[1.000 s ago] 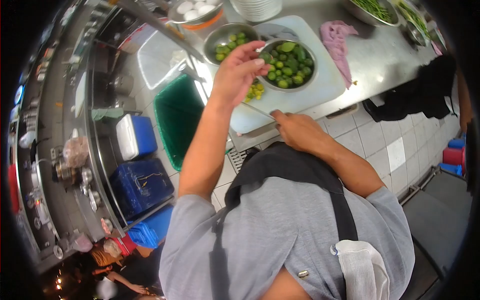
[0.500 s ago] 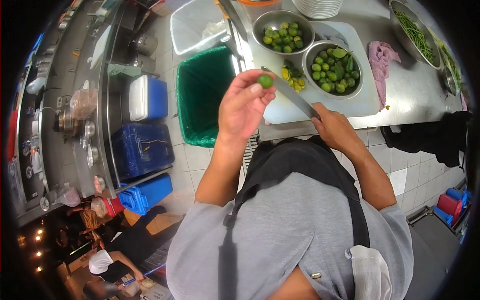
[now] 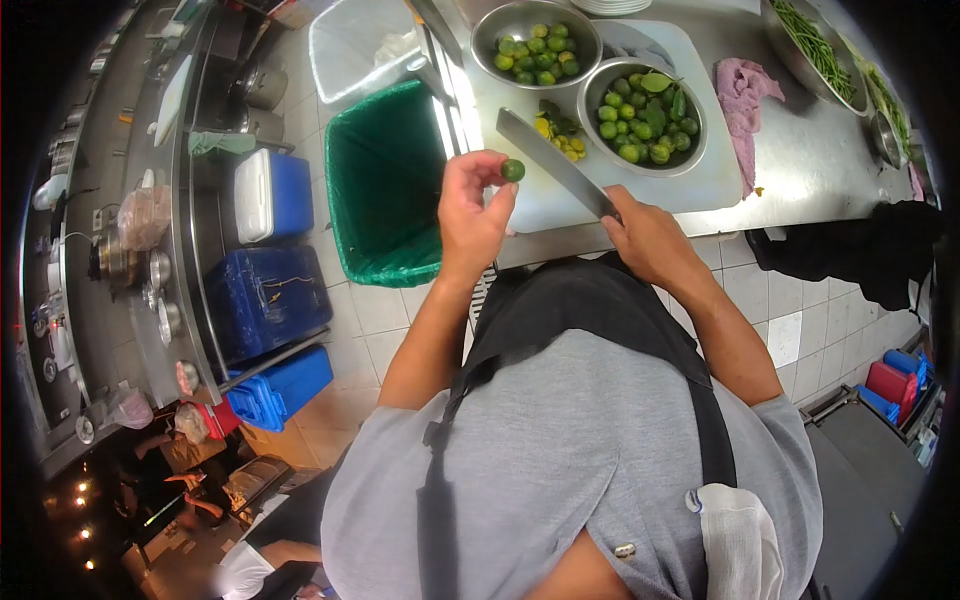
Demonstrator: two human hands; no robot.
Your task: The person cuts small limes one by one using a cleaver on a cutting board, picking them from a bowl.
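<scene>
Pinched in the fingertips of my left hand (image 3: 470, 208) is a small green lime (image 3: 512, 170), raised near the front left corner of the white cutting board (image 3: 540, 207). My right hand (image 3: 648, 232) grips the handle of a kitchen knife (image 3: 555, 163), its broad blade slanting up and left over the board. Yellow and green lime scraps (image 3: 566, 138) lie behind the blade. Two metal bowls stand on the board: a left bowl (image 3: 484, 72) and a right bowl (image 3: 647, 170), both holding green limes. Leaves and a long green pepper show among the limes in the right one.
A green-lined bin (image 3: 345, 200) stands left of the steel table (image 3: 800, 190). Right of the board are a pink cloth (image 3: 742, 100) and a bowl of green beans (image 3: 805, 50). Blue coolers (image 3: 265, 300) sit under the left shelf. Other people are at lower left.
My left hand has turned over, its back now showing, with the lime still in its fingertips. The knife blade has swung slightly up and left. The whole view has shifted a little.
</scene>
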